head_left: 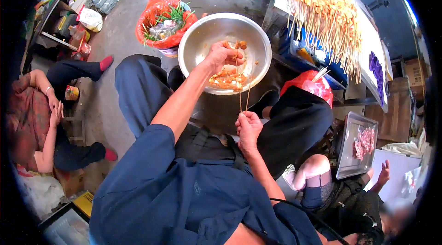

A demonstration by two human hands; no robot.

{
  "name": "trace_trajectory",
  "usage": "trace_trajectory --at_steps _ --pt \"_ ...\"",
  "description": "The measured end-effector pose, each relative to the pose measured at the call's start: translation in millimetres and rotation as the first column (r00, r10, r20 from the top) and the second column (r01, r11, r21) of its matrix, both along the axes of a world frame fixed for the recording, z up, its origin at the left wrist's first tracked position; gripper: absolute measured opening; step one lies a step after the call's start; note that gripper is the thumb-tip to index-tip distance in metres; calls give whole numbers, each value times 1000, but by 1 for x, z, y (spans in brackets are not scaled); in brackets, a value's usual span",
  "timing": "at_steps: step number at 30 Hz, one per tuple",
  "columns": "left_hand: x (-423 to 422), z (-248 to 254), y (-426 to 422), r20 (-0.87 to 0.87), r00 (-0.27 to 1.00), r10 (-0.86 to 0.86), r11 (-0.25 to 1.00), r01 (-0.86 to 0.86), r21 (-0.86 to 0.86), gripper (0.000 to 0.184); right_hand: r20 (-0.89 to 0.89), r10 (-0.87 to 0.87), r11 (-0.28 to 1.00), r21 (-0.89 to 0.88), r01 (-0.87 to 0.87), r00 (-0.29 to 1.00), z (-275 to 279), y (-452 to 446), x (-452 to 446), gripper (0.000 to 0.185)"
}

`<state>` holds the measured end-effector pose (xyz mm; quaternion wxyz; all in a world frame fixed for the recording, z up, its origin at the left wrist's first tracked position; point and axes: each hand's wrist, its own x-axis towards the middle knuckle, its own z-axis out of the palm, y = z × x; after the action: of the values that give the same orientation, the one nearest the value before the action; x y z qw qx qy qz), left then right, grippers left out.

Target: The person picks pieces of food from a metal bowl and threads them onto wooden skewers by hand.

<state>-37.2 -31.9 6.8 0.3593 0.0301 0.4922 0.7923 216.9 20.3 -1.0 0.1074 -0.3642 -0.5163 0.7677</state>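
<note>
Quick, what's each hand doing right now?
Left hand: fingers bent at one skewer's top, over the round silver metal bowl; grip unclear.
Right hand: closed, holding two thin, pale wooden skewers.

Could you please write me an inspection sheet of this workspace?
Surface: white-topped table bears many loaded skewers and a purple cloth; what the metal bowl stands on is hidden.
Job's things: the bowl, between the knees, holds orange-coated food pieces; two thin sticks reach over its near rim.
Clutter: red-lined bucket with green leaves beside the bowl; packed shelves at the left edge.
Hands: left hand, fingers closed at the upper part of one stick; right hand grips both lower ends.
Cables: black cord along the wearer's right side.
Surroundings: one person seated at left, another at right by a metal tray of pink pieces.
</note>
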Motion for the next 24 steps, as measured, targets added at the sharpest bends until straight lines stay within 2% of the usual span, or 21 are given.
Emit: trace_trajectory --at_steps 1,3,4,6,7,9,10,12,13,14,15,16,18,20,22,24 --pt "0 1 0 21 1000 9 1000 -9 -10 16 0 2 1000 1 -2 1000 -4 -2 -1 8" --pt "0 5 1 11 1000 7 1000 -7 -25 15 -30 -16 934 355 25 999 -12 -5 -1 6" --pt "1 6 1 4 1000 4 999 -4 -41 15 -26 -14 935 355 23 1000 -16 -5 0 6" --pt "1 6 1 13 1000 9 998 -8 -58 15 37 9 709 705 -33 999 -17 -3 -1 6" --pt "1 6 1 20 1000 15 997 -13 -75 15 39 11 709 705 -35 999 -14 -3 -1 6" --pt "0 2 1 38 999 17 997 -14 -73 15 54 18 571 819 -55 998 -7 -3 0 7" --pt "0 -1 1 55 998 17 998 -13 -69 15 58 17 572 818 -58 998 -7 -3 0 7" --pt "-2 -2 0 84 996 4 999 -1 -44 16 44 10 877 479 -30 999 -7 -1 -1 9" --pt "-2 -2 0 112 994 -7 1000 9 -18 16 5 41 944 327 -40 999 -7 1 -2 7" --pt "-3 0 1 110 994 -8 1000 10 -17 16 2 40 944 328 -38 999 -6 4 -3 7" --pt "-3 -2 1 96 995 -13 1000 13 2 14 19 73 996 59 -74 997 8 3 -5 6" --pt "-1 -4 0 86 996 -17 1000 15 20 13 30 111 971 -217 -102 993 17 1 -4 5" --pt "-5 -6 0 80 997 0 999 -4 51 14 -10 136 963 -234 -135 991 18 3 -8 6" --pt "-5 -11 1 84 996 18 997 -25 77 15 -5 96 969 -230 -95 995 14 12 -11 7" --pt "-5 -11 3 -36 996 84 995 -82 59 15 -5 152 966 -211 -150 988 15 21 -17 8" --pt "-7 -9 4 -48 994 99 993 -96 67 16 -9 217 968 -126 -216 976 17 22 -22 9"
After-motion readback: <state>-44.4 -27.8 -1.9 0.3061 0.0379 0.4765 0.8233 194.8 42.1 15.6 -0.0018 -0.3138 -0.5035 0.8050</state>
